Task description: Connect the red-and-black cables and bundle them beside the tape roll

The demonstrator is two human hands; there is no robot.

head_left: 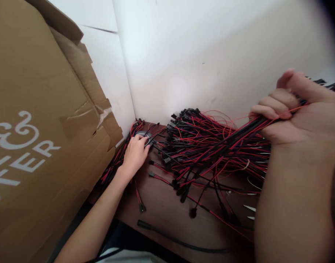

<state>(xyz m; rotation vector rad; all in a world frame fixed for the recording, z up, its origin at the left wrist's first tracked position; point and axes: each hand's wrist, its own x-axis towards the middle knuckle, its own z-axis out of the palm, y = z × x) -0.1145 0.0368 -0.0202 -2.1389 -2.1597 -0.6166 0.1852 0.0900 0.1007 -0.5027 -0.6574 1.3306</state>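
My right hand (285, 106) is raised at the right, closed in a fist round a bundle of black and red cables (233, 137). From the fist the bundle slants down to the left, its connector ends hanging near the table. At the back left, my left hand (136, 151) reaches over a dark rounded object (146, 136) with a pale curved line on it. Its fingers bend over that object, which they partly hide; I cannot make out its exact kind. Behind the held bundle lies a large heap of red and black wires with connectors (195, 128).
A tall cardboard box (46, 91) with pale lettering fills the left. White walls (211, 54) meet in a corner behind the brown table (156, 197). Pointed scissor tips (249, 209) show beside my right forearm. A thick black cable (181, 243) lies at the front edge.
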